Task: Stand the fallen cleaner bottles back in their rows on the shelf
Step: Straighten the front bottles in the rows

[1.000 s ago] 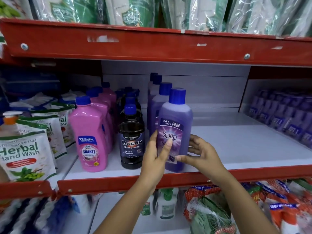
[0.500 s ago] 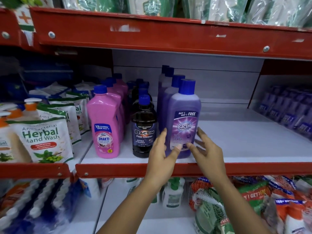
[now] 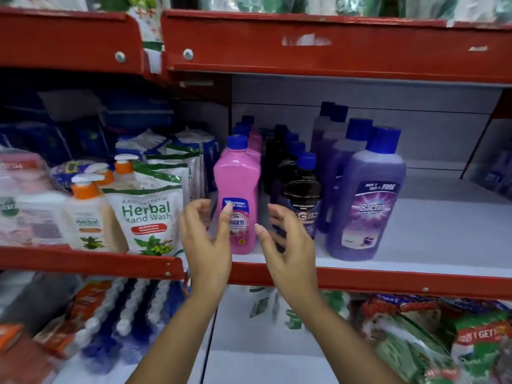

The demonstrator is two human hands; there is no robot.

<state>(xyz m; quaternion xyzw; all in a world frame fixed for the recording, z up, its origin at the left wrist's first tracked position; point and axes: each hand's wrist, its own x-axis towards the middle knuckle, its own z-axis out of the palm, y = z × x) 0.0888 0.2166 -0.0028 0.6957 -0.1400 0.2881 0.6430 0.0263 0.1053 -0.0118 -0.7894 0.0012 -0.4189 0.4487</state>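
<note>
Pink bottle, black bottle, purple bottle upright at row fronts on shelf. Left hand, right hand: fingers spread, empty, flanking pink bottle. No fallen bottle visible; task apparently near complete.

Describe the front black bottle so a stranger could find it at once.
Look at the white shelf with the red front lip. Three bottle rows stand there: pink, black, purple. The black bottle heads the middle row, just behind the right hand; it is the shortest and darkest front bottle.

Spread hands flank pink bottle
</note>
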